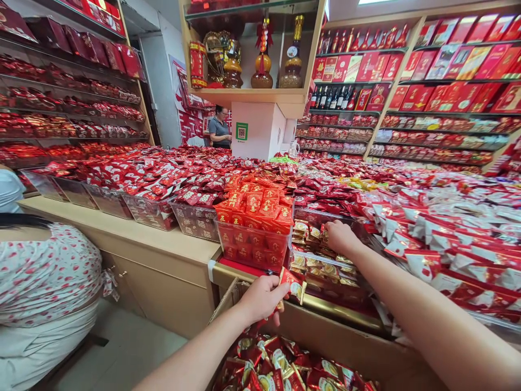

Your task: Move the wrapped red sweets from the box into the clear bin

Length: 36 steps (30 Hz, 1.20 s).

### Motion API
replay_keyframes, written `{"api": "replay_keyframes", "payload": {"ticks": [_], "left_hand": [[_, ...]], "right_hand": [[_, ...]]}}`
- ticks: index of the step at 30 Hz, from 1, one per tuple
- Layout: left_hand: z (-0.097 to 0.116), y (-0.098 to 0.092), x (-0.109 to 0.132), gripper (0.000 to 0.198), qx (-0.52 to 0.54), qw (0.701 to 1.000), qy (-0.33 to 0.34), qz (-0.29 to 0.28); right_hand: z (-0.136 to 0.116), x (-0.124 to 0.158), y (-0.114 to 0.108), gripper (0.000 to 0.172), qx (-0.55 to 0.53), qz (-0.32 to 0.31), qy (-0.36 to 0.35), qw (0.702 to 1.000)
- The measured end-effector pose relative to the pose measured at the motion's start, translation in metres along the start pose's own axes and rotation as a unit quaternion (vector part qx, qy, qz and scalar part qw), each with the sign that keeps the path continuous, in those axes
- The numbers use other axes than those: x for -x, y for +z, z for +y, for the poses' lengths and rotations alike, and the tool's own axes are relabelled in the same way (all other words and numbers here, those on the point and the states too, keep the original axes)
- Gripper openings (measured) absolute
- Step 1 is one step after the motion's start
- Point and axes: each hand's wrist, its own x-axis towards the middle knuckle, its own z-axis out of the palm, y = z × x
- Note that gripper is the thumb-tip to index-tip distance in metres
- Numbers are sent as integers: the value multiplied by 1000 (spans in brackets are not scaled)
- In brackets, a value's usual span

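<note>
My left hand [262,297] is closed on a few red and gold wrapped candies [293,283], held just in front of the counter edge. My right hand [340,237] reaches into a clear bin [309,217] of gold-wrapped candies [321,266], fingers curled down among them; what they grip is hidden. Below my arms an open cardboard box [366,347] holds many of the same red and gold candies [280,364]. A clear bin of orange-red packets [254,214] stands just left of my right hand.
A long counter [134,231] carries several clear bins heaped with red candy. A person in a floral top [44,277] bends at the left. Another person [220,127] stands far back. Shelves of red boxes and bottles [427,70] line the walls.
</note>
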Motion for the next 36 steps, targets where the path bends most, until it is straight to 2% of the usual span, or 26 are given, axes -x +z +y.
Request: {"api": "replay_keyframes", "payload": {"ticks": [4,7,9,11,12,13,14,16,18,20,22,26,29,31,33,35,36], "left_hand": [[1,0,0,38,5,1000,1,-3],[2,-1,1,36,10,1000,-4,-4],[3,-2,1,33,10,1000,-6,-3],[5,-3,3,31,5,1000,1,2],[6,-2,4,30,3,1000,7,5],[8,-2,6,30,1,1000,15,5],[10,-1,8,29,2,1000,25,-1],[15,4,12,28,9,998,54,-25],[20,10,16,26,14,995,82,-53],[24,17,18,26,14,994,85,-73],[26,23,20,27,15,994,56,-95],[27,27,20,29,42,991,6,-130],[25,28,19,29,61,989,10,-133],[23,29,16,30,59,991,12,-122],[20,31,14,33,45,994,11,-102],[18,32,12,35,34,996,16,-84],[17,33,11,35,37,996,20,-78]], "right_hand": [[0,-1,-5,25,-15,26,13,999],[-10,0,-30,28,-34,72,25,997],[-22,11,-52,29,-49,106,14,993],[-39,39,-68,27,-92,133,-47,986],[-47,59,-71,26,-144,147,-111,972],[-54,81,-70,26,-197,136,-186,953],[-59,104,-63,26,-231,114,-243,935],[-62,147,-40,27,-275,97,-271,918],[-57,176,-10,30,-335,82,-230,910],[-47,187,13,30,-432,53,-173,883],[-38,186,24,26,-554,13,-110,825],[-29,173,21,34,-724,-55,-6,687],[-28,172,17,36,-770,-110,23,628],[-28,174,17,34,-784,-138,27,605],[-28,175,18,31,-786,-150,22,599],[-28,175,18,26,-769,-133,14,625],[-27,174,17,23,-750,-110,7,652]]}}
